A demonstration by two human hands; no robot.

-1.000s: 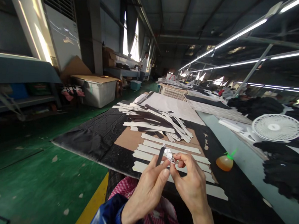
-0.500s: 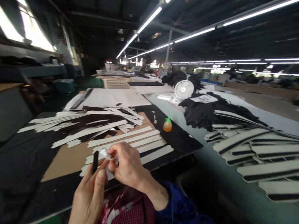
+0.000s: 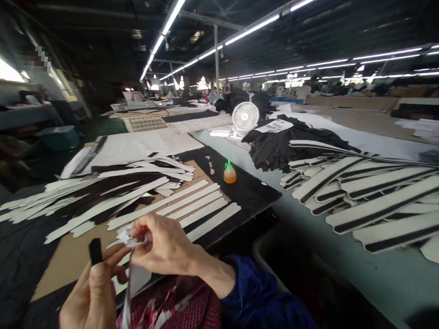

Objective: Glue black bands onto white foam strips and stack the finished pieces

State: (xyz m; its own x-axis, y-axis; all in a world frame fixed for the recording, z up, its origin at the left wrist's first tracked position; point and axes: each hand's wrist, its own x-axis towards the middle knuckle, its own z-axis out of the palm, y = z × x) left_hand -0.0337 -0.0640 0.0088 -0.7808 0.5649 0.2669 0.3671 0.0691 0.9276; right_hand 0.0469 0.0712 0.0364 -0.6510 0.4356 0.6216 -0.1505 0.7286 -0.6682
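My left hand (image 3: 94, 298), low at the lower left, pinches a short flat black strip (image 3: 95, 252) that points up past the thumb. Just right of it, my right hand (image 3: 168, 245) is closed on a crumpled white piece (image 3: 126, 235), thin like paper or film. A narrow pale strip (image 3: 128, 300) hangs below the right hand over my lap; its upper end is hidden. Beyond the hands, several long white strips (image 3: 196, 205) lie side by side on a brown board (image 3: 55, 268).
A loose pile of white and dark strips (image 3: 106, 192) covers the board's far left. A green-capped bottle with orange liquid (image 3: 230, 174) stands on the black cloth (image 3: 255, 191). Farther right are a white fan (image 3: 245, 117), black pieces (image 3: 270, 150) and stacked black-edged strips (image 3: 381, 194).
The view has swung right. My hands have moved apart, the left one lower and to the left with the black strip. The pale strip now hangs visibly below my right hand.
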